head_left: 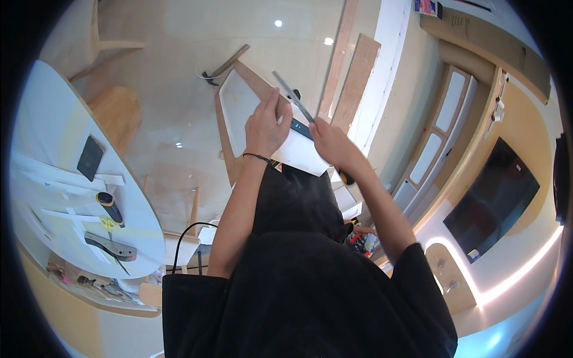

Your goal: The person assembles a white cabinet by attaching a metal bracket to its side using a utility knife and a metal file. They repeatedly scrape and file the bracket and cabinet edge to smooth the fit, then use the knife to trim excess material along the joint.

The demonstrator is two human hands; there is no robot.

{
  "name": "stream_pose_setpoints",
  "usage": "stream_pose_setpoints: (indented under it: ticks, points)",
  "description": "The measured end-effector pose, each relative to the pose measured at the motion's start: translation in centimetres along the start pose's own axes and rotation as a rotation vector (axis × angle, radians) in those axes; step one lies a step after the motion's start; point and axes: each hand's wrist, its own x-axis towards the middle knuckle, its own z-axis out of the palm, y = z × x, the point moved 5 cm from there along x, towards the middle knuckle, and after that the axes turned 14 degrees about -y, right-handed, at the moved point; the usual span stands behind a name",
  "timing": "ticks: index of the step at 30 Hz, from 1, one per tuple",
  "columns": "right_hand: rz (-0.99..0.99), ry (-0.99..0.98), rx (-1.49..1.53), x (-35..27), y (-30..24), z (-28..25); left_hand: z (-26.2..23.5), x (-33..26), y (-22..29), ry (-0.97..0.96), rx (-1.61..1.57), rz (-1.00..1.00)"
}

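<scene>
My left hand (265,126) rests over the upper left edge of a white panel (298,154), its fingers pressed together and the thumb bent in along that edge. A wood-edged white frame (234,110) lies just beyond it. My right hand (333,143) is closed around a long, thin grey metal bar (287,89), which slants up and left past the panel. On the panel, between my hands, is a dark flat strip (302,129) with small light marks. The panel lies over my dark-clothed lap. A yellow and black rounded thing (345,177) partly shows below my right wrist.
A hammer (227,64) lies on the floor beyond the frame. Wooden planks (357,80) stretch away at the right. On the left, a white table (140,221) carries a dark phone-like slab (91,158), yellow-handled scissors (107,224) and a yellow-black tool (111,209).
</scene>
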Motion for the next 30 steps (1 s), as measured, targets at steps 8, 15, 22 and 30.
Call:
stream_pose_setpoints:
  ticks: [8,15,22,30]
  points:
    - [0.014,0.368,0.201,1.4,6.7,0.7,-0.1,-0.7,2.0,0.056,0.090,0.007]
    - [-0.199,0.270,0.619,-1.9,10.3,5.5,0.6,0.6,2.1,0.101,-0.038,-0.126]
    - [-0.468,0.158,0.817,-2.0,10.1,6.4,-0.6,0.0,1.7,-0.095,-0.238,0.014]
    - [-0.456,0.054,0.986,-0.1,9.6,7.9,-0.6,0.2,2.7,-0.152,-0.191,0.070]
